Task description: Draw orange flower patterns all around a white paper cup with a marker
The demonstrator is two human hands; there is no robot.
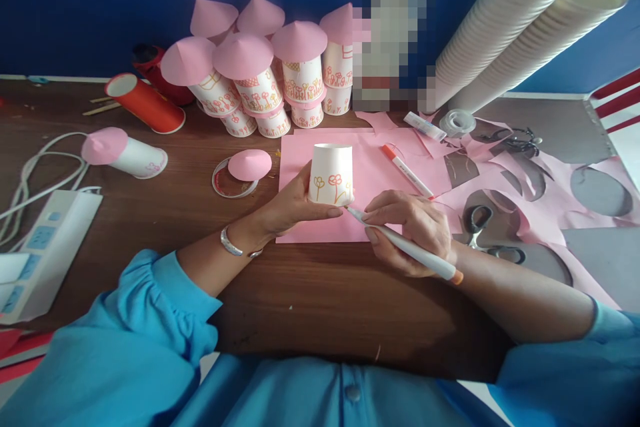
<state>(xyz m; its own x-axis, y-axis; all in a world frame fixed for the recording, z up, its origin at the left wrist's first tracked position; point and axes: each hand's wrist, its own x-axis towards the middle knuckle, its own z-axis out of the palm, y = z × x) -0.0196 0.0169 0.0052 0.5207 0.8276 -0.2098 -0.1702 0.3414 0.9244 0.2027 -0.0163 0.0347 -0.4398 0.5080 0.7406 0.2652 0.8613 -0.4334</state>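
Note:
My left hand [297,203] grips a white paper cup [332,163], turned upside down, above the pink paper [320,232]. Orange and yellow-brown flowers are drawn near the cup's rim. My right hand [413,230] is closed around a white marker pen [420,257] with an orange end, and its tip is at or close to the lower right of the cup. A second marker [407,171], white with orange-red ends, lies on the pink sheet. Behind stand several decorated cup towers [303,77] with pink cone roofs [243,57].
Scissors [475,227], pink paper scraps [545,210], a tape roll [457,122] and a glue stick [425,125] lie to the right. Tall cup stacks [505,33] lean behind. Leftward are a power strip [57,247], a red cylinder [145,103] and a pink-topped cup [140,157].

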